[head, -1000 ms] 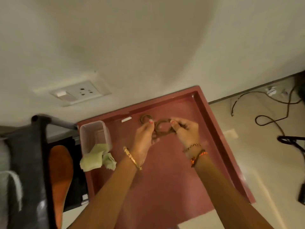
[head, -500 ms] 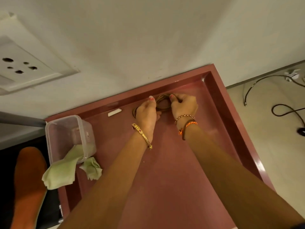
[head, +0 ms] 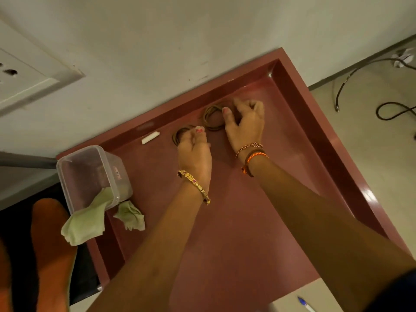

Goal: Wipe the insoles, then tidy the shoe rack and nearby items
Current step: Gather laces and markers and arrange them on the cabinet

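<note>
brown coils flat on red tray [head: 292, 70] — left hand [head: 194, 152] pinches left coil [head: 180, 135], right hand [head: 246, 124] grips right coil [head: 210, 117].

I count two hands, left hand [head: 195, 152] and right hand [head: 246, 122]; two brown coiled laces, left coil [head: 180, 134] and right coil [head: 212, 117]; one clear container [head: 90, 174]; one green cloth [head: 90, 219]; one white stick [head: 150, 137]; one orange insole [head: 50, 244] plainly; one pen [head: 305, 305]; one red tray [head: 292, 86].
</note>
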